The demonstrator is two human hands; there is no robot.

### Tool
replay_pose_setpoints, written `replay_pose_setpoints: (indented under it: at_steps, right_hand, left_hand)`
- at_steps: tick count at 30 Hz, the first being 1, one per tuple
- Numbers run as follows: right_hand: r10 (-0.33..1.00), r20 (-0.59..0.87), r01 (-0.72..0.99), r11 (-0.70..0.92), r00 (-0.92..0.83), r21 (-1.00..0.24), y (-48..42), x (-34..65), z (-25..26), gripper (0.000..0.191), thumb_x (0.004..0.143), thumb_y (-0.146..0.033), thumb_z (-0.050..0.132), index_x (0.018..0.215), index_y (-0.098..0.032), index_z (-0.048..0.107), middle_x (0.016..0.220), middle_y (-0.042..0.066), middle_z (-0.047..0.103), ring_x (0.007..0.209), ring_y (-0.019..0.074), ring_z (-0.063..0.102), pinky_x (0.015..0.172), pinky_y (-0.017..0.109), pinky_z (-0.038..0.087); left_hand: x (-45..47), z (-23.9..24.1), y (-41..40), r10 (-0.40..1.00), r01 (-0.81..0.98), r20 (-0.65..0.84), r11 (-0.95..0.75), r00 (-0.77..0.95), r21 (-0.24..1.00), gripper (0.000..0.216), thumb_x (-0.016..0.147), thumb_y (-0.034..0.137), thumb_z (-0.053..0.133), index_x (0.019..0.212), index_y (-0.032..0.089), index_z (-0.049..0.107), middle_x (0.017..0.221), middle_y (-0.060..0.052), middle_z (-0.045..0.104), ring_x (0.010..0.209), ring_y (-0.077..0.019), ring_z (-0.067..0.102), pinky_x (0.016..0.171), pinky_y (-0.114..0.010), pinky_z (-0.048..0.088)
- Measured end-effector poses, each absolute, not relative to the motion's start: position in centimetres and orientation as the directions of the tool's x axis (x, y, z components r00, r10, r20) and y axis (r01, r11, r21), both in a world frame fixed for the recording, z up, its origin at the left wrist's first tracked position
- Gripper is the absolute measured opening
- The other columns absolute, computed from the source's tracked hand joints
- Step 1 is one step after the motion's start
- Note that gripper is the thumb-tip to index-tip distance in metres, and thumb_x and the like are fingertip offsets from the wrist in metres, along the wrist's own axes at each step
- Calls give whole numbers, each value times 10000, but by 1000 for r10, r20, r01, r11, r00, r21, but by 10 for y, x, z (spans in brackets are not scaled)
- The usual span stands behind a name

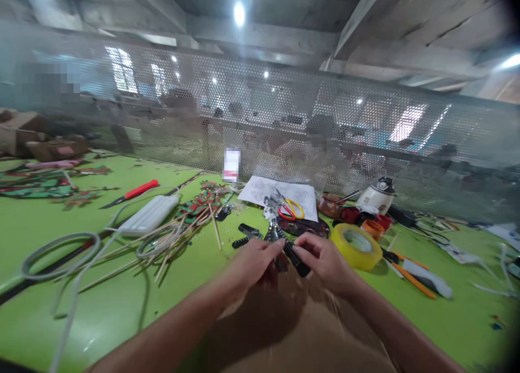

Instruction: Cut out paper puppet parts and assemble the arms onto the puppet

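Note:
Both my hands meet low in the middle of the view, above a brown cardboard surface [280, 313]. My left hand [260, 256] closes round a small dark and silvery piece [276, 233] whose kind I cannot make out. Between the fingers of my right hand [319, 256] is a black strip-like piece [298, 262], set against the silvery one. Just beyond my left hand lie more small black pieces [247, 232]. Scissors with red and yellow handles [293, 209] rest on white printed paper [260, 191] farther back.
A yellow tape roll [339, 237] and orange-handled pliers [422, 286] lie on the right, with paint pots [371, 228] behind. On the left are a white power strip [150, 216], wooden sticks [174, 248], a cable [99, 254] and a red-handled knife [140, 189]. A perforated screen [276, 118] borders the green table [122, 324].

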State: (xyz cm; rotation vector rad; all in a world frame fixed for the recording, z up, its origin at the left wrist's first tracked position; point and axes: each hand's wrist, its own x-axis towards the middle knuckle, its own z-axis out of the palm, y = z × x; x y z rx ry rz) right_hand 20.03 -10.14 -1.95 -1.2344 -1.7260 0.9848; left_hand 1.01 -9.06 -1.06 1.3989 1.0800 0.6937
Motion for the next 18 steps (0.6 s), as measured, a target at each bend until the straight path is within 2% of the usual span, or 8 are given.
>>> replay_pose_setpoints:
  at_steps: [2, 4, 7, 9, 13, 18]
  right_hand:
    - [950, 192, 403, 279, -245, -871, -104, 200, -19, 267, 885, -439, 566, 814, -184, 606, 718, 1, 579, 655, 142, 499, 582, 246, 392]
    - [951, 196, 397, 281, -241, -874, -105, 198, -21, 280, 885, -449, 562, 808, -183, 606, 722, 7, 602, 655, 145, 518, 586, 249, 407]
    - [970, 131, 306, 191, -207, -933, -104, 192, -25, 351, 831, -525, 598, 804, -175, 622, 716, 21, 643, 640, 157, 556, 592, 264, 439]
    - [982, 89, 253, 130, -169, -959, -103, 187, -28, 397, 785, -566, 627, 789, -170, 629, 691, 25, 654, 623, 163, 572, 593, 273, 450]
    - [991, 76, 232, 100, -110, -968, -103, 180, -33, 404, 732, -569, 674, 746, -170, 616, 623, 6, 627, 568, 150, 564, 552, 262, 427]
    - [995, 54, 196, 70, -85, -978, -104, 180, -35, 432, 729, -610, 652, 773, -185, 583, 641, 24, 671, 540, 164, 597, 513, 275, 471]
  left_hand:
    - [14, -17, -94, 875, 178, -232, 171, 424, 969, 515, 834, 598, 531, 707, 137, 721, 427, -27, 579, 326, -91, 393, 393, -205, 248]
    - [17, -23, -94, 883, 77, -229, 217, 410, 973, 458, 808, 572, 591, 707, 139, 703, 507, -27, 613, 396, -96, 458, 418, -201, 286]
    - [21, -28, -92, 901, -178, -197, 282, 385, 943, 336, 723, 458, 736, 723, 124, 696, 643, -23, 634, 552, -99, 531, 510, -191, 370]
    - [22, -29, -91, 912, -278, -170, 285, 373, 917, 305, 673, 391, 795, 733, 105, 708, 675, -27, 635, 607, -100, 545, 567, -190, 401]
    - [21, -29, -88, 928, -312, -164, 273, 334, 910, 234, 664, 289, 816, 680, 86, 701, 651, -38, 638, 599, -97, 555, 557, -183, 396]
    - [17, -24, -81, 926, -344, -197, 309, 322, 887, 123, 773, 170, 704, 689, 85, 675, 672, -66, 673, 582, -120, 615, 559, -206, 476]
